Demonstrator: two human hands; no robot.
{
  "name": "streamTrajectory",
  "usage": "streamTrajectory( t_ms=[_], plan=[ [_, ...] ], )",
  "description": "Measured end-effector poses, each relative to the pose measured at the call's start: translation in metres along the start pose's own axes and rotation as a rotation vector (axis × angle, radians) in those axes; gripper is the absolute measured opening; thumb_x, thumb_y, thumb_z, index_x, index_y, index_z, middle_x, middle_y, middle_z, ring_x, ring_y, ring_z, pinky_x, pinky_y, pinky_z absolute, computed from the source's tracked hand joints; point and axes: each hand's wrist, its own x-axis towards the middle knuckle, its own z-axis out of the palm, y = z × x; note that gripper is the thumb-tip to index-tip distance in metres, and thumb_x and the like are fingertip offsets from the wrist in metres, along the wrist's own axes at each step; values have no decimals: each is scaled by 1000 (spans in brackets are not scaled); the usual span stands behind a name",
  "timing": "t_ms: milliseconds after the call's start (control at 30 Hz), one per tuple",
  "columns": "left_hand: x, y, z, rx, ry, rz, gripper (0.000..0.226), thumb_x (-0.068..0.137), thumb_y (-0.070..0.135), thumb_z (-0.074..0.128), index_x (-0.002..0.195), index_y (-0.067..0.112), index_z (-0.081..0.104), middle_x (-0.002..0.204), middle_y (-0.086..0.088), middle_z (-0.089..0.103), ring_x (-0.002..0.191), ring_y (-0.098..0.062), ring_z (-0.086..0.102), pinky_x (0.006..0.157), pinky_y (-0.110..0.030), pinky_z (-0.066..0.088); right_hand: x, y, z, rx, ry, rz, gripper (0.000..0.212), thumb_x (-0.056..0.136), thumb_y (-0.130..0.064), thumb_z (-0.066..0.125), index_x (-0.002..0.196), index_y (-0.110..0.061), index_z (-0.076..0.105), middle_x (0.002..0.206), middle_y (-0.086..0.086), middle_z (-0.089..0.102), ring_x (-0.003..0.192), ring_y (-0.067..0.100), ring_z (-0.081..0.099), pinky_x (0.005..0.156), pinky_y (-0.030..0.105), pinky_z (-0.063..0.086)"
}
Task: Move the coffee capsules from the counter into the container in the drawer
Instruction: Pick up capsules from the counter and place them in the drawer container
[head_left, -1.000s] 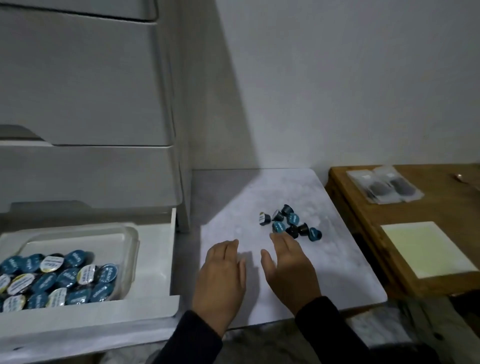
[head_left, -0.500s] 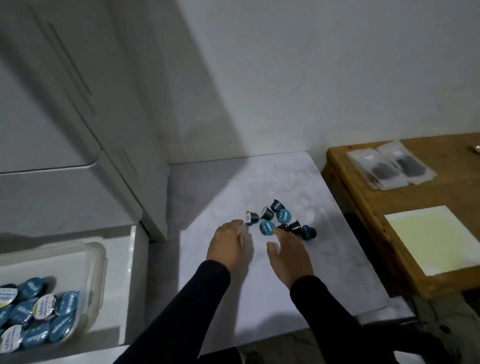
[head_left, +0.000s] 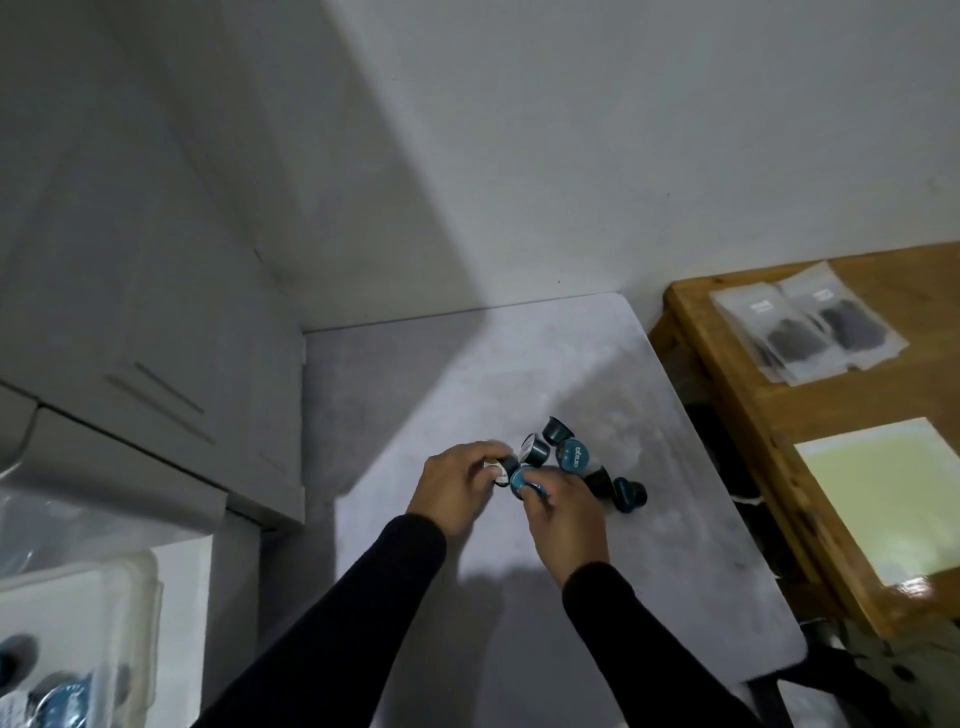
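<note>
Several dark and teal coffee capsules (head_left: 571, 457) lie in a small cluster on the pale marble counter (head_left: 623, 571). My left hand (head_left: 457, 488) closes its fingers on a white-lidded capsule (head_left: 501, 470) at the cluster's left edge. My right hand (head_left: 566, 519) pinches a teal capsule (head_left: 522, 480) at the cluster's near side. At the bottom left the clear plastic container (head_left: 130, 577) sits in the open white drawer (head_left: 187, 623), with several capsules visible in it.
Grey cabinet fronts (head_left: 156, 312) rise to the left of the counter. A wooden table (head_left: 779, 441) stands to the right, carrying two clear packets (head_left: 805, 327) and a pale yellow sheet (head_left: 893, 499). A white wall is behind.
Both hands have moved forward into the capsule cluster and closed their fingers on capsules. The view has swung to the right, so the drawer and container sit further at the bottom left.
</note>
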Motion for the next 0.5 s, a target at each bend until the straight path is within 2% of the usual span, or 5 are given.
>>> streamTrajectory(
  t_ms=[167, 300, 367, 433, 500],
  plan=[
    [-10, 0, 3, -163, 74, -91, 24, 83, 6, 59, 91, 24, 74, 88, 15, 72, 82, 11, 62, 73, 2, 39, -3, 2, 3, 65, 39, 63, 17, 80, -4, 64, 93, -10, 73, 93, 5, 67, 87, 18, 59, 71, 10, 33],
    [-25, -1, 3, -249, 130, -187, 23, 86, 6, 60, 96, 20, 75, 91, 9, 71, 79, 9, 62, 68, 4, 39, -9, -1, -1, 99, 0, 110, 15, 77, -3, 63, 79, -11, 75, 72, -6, 64, 69, 10, 57, 62, 19, 41],
    [-35, 2, 2, -292, 163, -203, 22, 87, 8, 61, 95, 22, 75, 90, 10, 72, 78, 10, 62, 67, 4, 40, -15, -6, -6, 155, -17, 156, 17, 77, -4, 60, 82, -12, 75, 79, 3, 73, 74, 17, 65, 71, 29, 52],
    [-44, 7, 0, -337, 214, -193, 20, 85, 10, 63, 91, 25, 76, 84, 14, 73, 76, 11, 63, 65, 3, 41, -23, -8, -13, 211, 18, 162, 17, 78, -3, 60, 81, -11, 75, 81, 10, 74, 77, 24, 68, 78, 40, 54],
    [-54, 13, -3, -365, 274, -184, 20, 83, 8, 65, 86, 24, 75, 81, 13, 73, 75, 6, 64, 65, 0, 43, -30, -10, -20, 257, 55, 163, 17, 80, -5, 60, 83, -12, 75, 81, 8, 73, 73, 20, 68, 79, 36, 54]
  ],
)
